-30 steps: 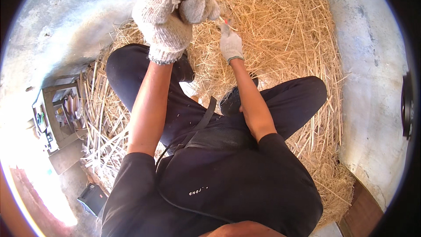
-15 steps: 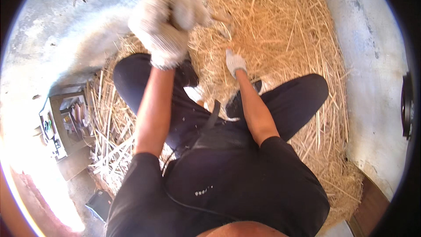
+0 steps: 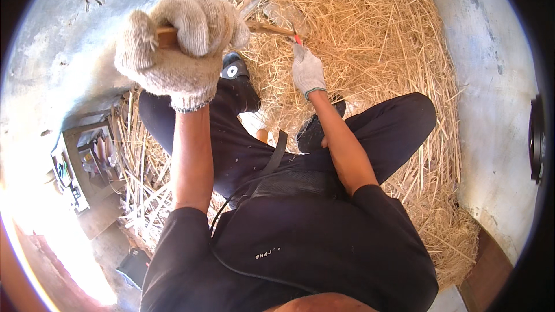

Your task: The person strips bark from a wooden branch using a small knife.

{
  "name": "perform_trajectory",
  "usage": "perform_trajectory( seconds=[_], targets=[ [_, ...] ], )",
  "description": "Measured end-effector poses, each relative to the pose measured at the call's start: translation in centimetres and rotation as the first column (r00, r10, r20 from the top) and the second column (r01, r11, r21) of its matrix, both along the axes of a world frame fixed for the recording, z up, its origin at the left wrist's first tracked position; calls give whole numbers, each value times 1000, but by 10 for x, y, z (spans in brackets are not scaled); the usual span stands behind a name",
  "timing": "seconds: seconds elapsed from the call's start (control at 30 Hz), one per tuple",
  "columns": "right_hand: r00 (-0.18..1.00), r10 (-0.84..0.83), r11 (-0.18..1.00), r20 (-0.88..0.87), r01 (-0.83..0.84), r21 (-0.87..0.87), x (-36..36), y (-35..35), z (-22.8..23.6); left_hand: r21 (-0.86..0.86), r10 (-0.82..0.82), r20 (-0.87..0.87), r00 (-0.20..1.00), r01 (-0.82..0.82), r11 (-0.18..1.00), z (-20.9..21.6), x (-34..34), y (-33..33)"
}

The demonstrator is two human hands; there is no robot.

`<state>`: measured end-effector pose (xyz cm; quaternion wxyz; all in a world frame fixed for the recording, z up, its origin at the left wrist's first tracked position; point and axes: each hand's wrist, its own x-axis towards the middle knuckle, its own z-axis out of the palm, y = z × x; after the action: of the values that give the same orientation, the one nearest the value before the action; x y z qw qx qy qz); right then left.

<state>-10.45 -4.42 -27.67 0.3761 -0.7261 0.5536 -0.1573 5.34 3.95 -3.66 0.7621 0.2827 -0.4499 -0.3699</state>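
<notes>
My left hand [image 3: 185, 46], in a knitted off-white work glove, is raised close to the camera. Its fingers are wrapped round a narrow brown wooden stick [image 3: 270, 28], whose cut end shows beside the thumb. The stick reaches rightward over the straw to my right hand [image 3: 308, 72]. That hand wears a matching glove, lower and farther off, its fingers closed. A small red-orange piece sticks out of its fingertips, meeting the stick's far end. What this piece belongs to is hidden in the glove.
Loose dry straw [image 3: 376, 40] covers the floor ahead and around my bent legs [image 3: 393, 124]. A pale wall [image 3: 485, 81] curves up on the right, a whitish surface [image 3: 63, 52] lies on the left. A wooden box [image 3: 92, 162] with small items stands at the left.
My left hand has shifted left and slightly down, its blur gone, with the stick now clearly seen. My right hand has moved slightly up, the red-orange piece now showing at its fingertips.
</notes>
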Motion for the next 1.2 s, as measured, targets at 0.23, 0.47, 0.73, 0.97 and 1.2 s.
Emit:
perform_trajectory(
  seconds=[0.23,0.47,0.73,0.97,1.2],
  targets=[
    [991,44,998,-130,-50,-43,8,-19,-42,21,125,-11,992,-124,992,3,-3,-8],
    [971,60,998,-232,-61,3,15,-45,-65,58,29,-24,999,-27,998,21,-9,-30],
    [993,-30,998,117,24,51,-21,-42,-25,218,328,-182,927,-288,933,2,-10,-21],
    [969,14,998,-247,-27,-50,-22,-10,-44,105,337,-52,940,-331,938,15,-64,-8],
    [956,37,993,-293,-68,-97,-11,-42,-96,80,26,79,997,-33,996,11,-33,-19]
  ],
)
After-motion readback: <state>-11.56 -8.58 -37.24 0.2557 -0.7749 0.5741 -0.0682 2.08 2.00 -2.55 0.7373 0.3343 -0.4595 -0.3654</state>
